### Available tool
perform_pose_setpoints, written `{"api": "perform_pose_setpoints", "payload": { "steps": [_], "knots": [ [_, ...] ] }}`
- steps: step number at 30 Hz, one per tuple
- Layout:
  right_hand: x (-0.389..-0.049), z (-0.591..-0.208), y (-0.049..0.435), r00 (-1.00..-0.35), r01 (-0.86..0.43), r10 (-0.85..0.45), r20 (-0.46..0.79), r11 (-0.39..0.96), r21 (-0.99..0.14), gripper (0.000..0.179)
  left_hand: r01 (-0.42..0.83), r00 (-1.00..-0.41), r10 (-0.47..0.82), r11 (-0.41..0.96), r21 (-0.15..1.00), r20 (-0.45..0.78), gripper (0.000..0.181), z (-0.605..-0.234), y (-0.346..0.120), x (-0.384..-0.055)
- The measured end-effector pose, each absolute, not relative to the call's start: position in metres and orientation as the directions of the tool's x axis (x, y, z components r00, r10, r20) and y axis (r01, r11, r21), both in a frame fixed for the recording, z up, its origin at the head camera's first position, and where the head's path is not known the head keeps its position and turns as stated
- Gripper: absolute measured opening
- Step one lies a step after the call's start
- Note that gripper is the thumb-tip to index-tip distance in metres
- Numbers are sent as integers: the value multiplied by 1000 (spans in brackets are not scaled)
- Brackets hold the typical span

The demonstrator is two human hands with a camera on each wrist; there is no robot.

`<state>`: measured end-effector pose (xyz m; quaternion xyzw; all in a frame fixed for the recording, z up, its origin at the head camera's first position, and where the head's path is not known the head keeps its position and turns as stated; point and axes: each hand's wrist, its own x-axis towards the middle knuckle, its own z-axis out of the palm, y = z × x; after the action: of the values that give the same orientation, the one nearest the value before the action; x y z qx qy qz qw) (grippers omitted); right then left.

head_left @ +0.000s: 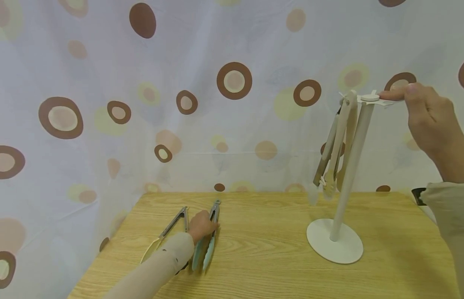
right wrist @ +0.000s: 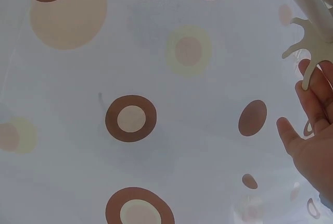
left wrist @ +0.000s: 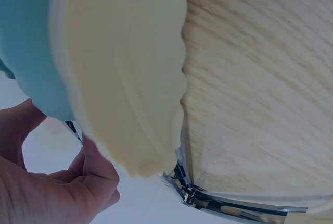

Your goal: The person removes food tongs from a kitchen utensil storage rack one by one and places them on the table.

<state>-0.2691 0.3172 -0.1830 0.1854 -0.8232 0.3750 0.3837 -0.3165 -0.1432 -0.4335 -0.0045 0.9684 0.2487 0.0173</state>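
From the head, the left hand pinches the blue-tipped tongs near their metal top. These tongs lie on the wooden table, with their two blue tips a little apart. Just beside that hand are the pale-tipped tongs, spread wide. A sleeve or tip could catch on them and drag them along, because they are so near. The right hand reaches up to the white stand, one finger out straight, touching the top near its hooks. Some hanging tools dangle from the left side of that top. If the finger pushes too hard, the top could turn or the stand could tip, I think, and the tools might swing or slip off.

From the left wrist, the thumb and fingers are bent around the metal part of the blue-tipped tongs. A big pale tip fills the middle, close to the blue one. The grip is small, so the tongs could twist or slide if it is loose.

From the right wrist, the fingers touch a prong of the hook top, and the thumb is apart from them. I cannot tell how hard they press.
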Motion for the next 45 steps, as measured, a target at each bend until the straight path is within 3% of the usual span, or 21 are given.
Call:
{"api": "perform_pose_setpoints", "payload": {
  "steps": [11, 18, 25, 29, 33, 38, 45],
  "knots": [
    [-270, -183, 317, -622, -602, -25, 783, 655, -456, 49, -53, -998, -32, 885, 462, -53, 27, -433, -141, -318],
    [-270, -183, 318, -630, -595, -20, 776, 655, -466, 49, -43, -998, -20, 910, 413, -61, 49, -430, -139, -318],
    [-270, -184, 317, -636, -580, -24, 771, 674, -457, 49, -17, -992, 28, 940, 342, -126, 37, -430, -141, -324],
    [-270, -183, 317, -637, -574, -25, 770, 682, -453, 50, -13, -987, 39, 946, 324, -155, 48, -422, -138, -325],
    [-269, -183, 316, -635, -577, -30, 772, 683, -448, 51, -18, -992, 29, 927, 375, -120, 51, -414, -133, -327],
    [-270, -184, 316, -639, -576, -32, 768, 682, -451, 51, 43, -999, 52, 899, 435, -9, 40, -410, -122, -335],
    [-269, -183, 316, -651, -566, -13, 759, 675, -474, 50, 114, -992, 122, 722, 683, 36, 36, -401, -95, -337]
  ]
}}
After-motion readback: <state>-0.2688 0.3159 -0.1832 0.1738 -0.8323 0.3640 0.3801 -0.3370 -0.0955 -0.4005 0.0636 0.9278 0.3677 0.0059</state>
